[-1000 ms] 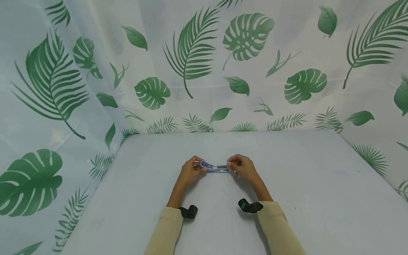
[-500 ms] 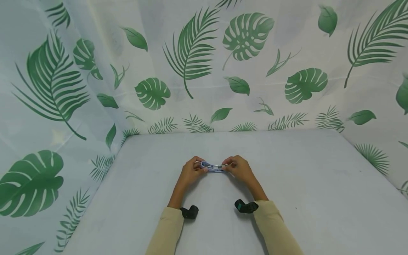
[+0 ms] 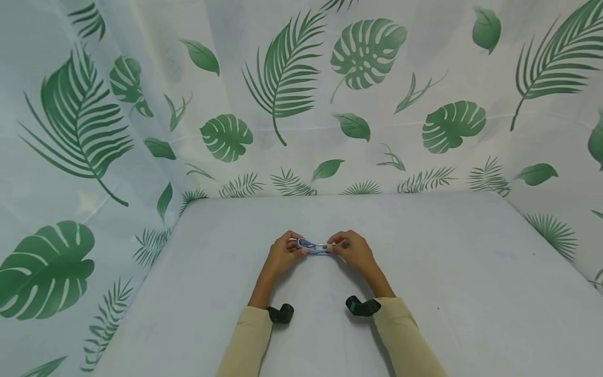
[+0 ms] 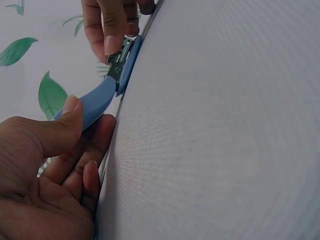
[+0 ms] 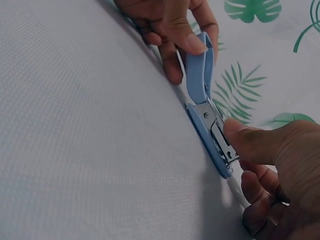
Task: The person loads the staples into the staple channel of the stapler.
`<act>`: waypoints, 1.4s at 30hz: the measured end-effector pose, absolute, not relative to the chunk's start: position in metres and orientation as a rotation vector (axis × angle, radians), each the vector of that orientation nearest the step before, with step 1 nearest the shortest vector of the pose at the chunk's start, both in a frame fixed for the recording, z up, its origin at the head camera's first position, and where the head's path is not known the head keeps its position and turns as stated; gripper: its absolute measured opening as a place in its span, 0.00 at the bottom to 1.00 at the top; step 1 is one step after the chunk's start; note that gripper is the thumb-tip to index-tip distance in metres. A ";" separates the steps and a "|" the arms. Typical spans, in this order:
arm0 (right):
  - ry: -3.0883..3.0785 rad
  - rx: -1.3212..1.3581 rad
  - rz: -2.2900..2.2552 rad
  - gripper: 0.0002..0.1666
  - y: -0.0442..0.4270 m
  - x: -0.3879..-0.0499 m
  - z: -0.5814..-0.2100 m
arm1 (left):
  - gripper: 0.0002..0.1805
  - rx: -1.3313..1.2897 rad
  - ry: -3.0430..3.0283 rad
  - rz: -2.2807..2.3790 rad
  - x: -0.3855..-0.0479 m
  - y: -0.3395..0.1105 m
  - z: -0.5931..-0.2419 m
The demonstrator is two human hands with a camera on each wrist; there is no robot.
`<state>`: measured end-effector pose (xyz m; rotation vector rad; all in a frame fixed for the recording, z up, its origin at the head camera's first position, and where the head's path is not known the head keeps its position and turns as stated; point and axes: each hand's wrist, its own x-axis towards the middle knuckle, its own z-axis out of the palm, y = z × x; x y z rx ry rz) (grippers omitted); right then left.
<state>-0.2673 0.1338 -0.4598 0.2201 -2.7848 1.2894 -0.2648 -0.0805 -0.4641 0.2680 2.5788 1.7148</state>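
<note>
A small blue stapler (image 3: 312,248) with bare metal workings lies lengthwise between both hands, low over the white table. My left hand (image 3: 282,253) grips its blue handle (image 4: 97,102), thumb on one side and fingers on the other. At the opposite end, my right hand (image 3: 354,252) pinches the metal staple channel (image 5: 216,125), the thumb pressed on its tip. In the right wrist view the blue base (image 5: 209,142) stands apart from the channel along the table. Staples inside cannot be made out.
The white table (image 3: 424,272) stretches out on all sides of the hands. Behind it and to the left hangs a leaf-printed curtain (image 3: 311,146). Each wrist carries a black camera, such as the left one (image 3: 281,313).
My right hand has shifted slightly left, closer to the left hand, and covers more of the stapler's metal end. The left hand keeps its hold and has hardly moved.
</note>
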 end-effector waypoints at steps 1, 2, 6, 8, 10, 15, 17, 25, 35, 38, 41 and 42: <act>-2.785 0.214 1.294 0.07 0.134 -0.267 -0.460 | 0.15 0.269 2.577 1.716 -0.265 -0.081 -0.464; -2.785 0.211 1.293 0.07 0.133 -0.267 -0.460 | 0.15 0.273 2.577 1.715 -0.265 -0.081 -0.464; -2.789 0.194 1.298 0.07 0.133 -0.267 -0.460 | 0.14 0.286 2.578 1.715 -0.264 -0.081 -0.463; -2.797 0.189 1.288 0.07 0.133 -0.267 -0.460 | 0.14 0.287 2.579 1.715 -0.265 -0.081 -0.463; -2.807 0.181 1.277 0.07 0.132 -0.267 -0.461 | 0.14 0.282 2.576 1.716 -0.265 -0.081 -0.463; -2.854 0.170 1.234 0.08 0.132 -0.268 -0.461 | 0.14 0.286 2.577 1.716 -0.265 -0.081 -0.465; -2.870 0.176 1.224 0.09 0.133 -0.268 -0.461 | 0.14 0.285 2.578 1.715 -0.265 -0.082 -0.465; -2.898 0.181 1.208 0.11 0.133 -0.270 -0.460 | 0.14 0.278 2.593 1.707 -0.264 -0.080 -0.464; -3.000 0.046 1.120 0.14 0.126 -0.276 -0.452 | 0.14 0.271 2.603 1.700 -0.266 -0.080 -0.468; -2.981 0.088 1.199 0.12 0.131 -0.278 -0.454 | 0.14 0.273 2.610 1.696 -0.265 -0.079 -0.469; -2.937 0.164 1.269 0.11 0.136 -0.280 -0.457 | 0.14 0.267 2.614 1.698 -0.265 -0.079 -0.468; -2.925 0.193 1.287 0.12 0.138 -0.281 -0.458 | 0.14 0.270 2.617 1.698 -0.265 -0.079 -0.467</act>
